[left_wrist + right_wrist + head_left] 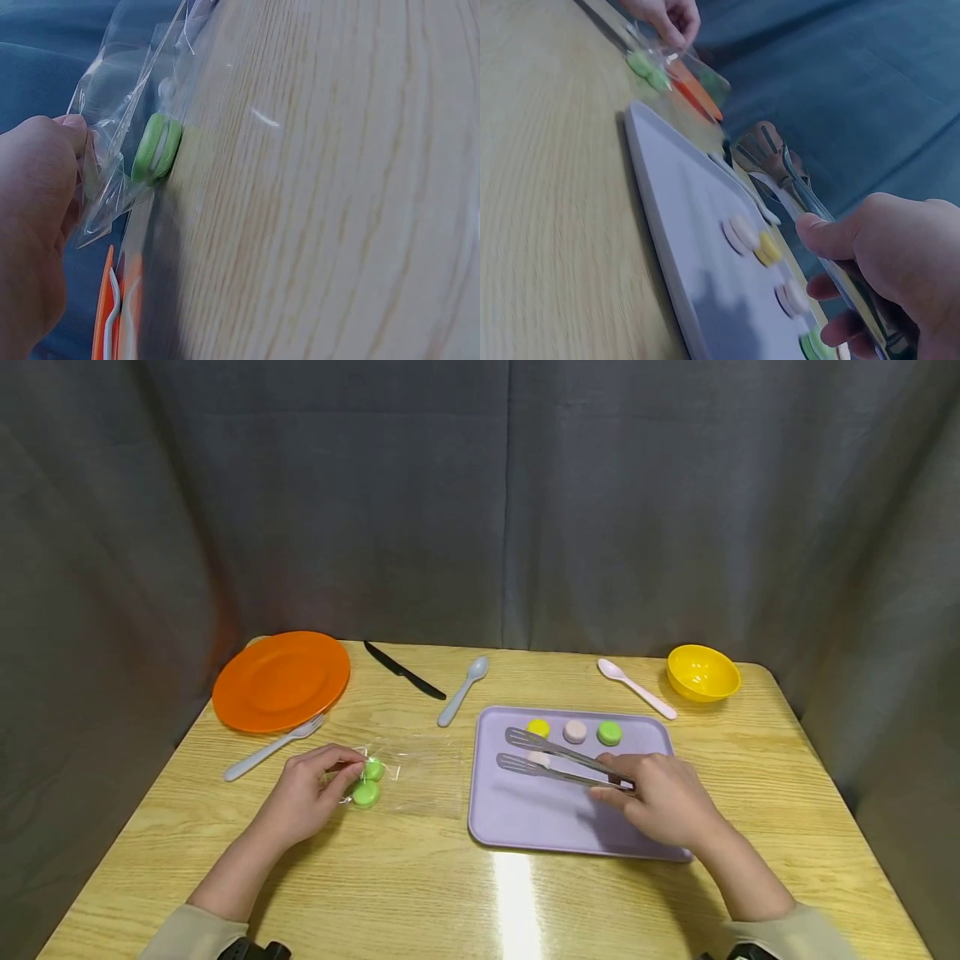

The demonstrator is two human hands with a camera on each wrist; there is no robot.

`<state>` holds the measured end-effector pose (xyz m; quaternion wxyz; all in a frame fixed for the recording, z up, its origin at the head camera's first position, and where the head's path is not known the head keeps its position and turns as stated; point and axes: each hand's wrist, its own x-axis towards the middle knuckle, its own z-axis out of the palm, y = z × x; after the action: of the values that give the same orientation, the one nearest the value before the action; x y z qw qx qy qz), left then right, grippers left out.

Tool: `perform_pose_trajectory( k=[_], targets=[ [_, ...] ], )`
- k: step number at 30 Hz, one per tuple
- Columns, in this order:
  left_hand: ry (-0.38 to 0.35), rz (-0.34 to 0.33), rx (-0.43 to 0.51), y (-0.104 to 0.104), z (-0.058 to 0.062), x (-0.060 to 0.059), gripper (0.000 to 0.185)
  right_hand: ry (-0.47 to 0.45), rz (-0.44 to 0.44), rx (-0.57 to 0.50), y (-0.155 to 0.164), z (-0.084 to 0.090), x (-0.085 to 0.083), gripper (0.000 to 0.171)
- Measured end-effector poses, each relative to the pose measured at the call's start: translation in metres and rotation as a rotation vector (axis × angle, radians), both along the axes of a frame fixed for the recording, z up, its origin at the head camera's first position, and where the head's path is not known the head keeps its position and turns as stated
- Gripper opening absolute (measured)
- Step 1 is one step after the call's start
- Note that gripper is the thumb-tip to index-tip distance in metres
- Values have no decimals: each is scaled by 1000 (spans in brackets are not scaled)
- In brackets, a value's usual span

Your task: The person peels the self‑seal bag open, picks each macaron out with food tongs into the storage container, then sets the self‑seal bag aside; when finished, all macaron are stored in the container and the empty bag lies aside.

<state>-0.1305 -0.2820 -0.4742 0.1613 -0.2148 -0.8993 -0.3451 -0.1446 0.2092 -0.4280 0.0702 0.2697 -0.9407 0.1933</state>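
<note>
My left hand (341, 774) pinches the open edge of a clear plastic bag (408, 772) lying on the wooden table; two green macarons (367, 782) sit inside it. The left wrist view shows one green macaron (157, 148) in the bag (124, 105) beside my fingers (71, 124). My right hand (617, 783) grips metal tongs (551, 756), whose tips stand apart over a lilac tray (525, 818). The tray holds a yellow macaron (537, 727), a pink one (575, 731), a green one (609, 732) and a pale one (538, 759) under the tongs. In the right wrist view the tongs (776, 161) hover above the tray (682, 247).
An orange plate (281, 681) lies at the back left with a grey-blue fork (273, 747) by it. A black knife (403, 671), a grey-blue spoon (463, 691), a pink spoon (636, 687) and a yellow bowl (702, 672) line the far side. A grey curtain hangs behind.
</note>
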Motion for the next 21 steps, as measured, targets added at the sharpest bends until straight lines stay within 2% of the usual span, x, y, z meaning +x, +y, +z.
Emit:
perform_pose_trajectory(
  k=[4, 10, 16, 21],
  targets=[
    [0, -1, 6, 0, 0, 0, 15, -10, 49, -28, -17, 0, 0, 12],
    [-5, 3, 3, 1, 2, 1, 14, -19, 109, -12, -39, -3, -3, 5],
    [-14, 13, 1, 2, 3, 3, 13, -18, 149, 11, -64, -7, -9, 20],
    [-7, -5, 11, 3, 2, 3, 13, 6, 181, 38, -86, -10, -16, 18]
  ],
)
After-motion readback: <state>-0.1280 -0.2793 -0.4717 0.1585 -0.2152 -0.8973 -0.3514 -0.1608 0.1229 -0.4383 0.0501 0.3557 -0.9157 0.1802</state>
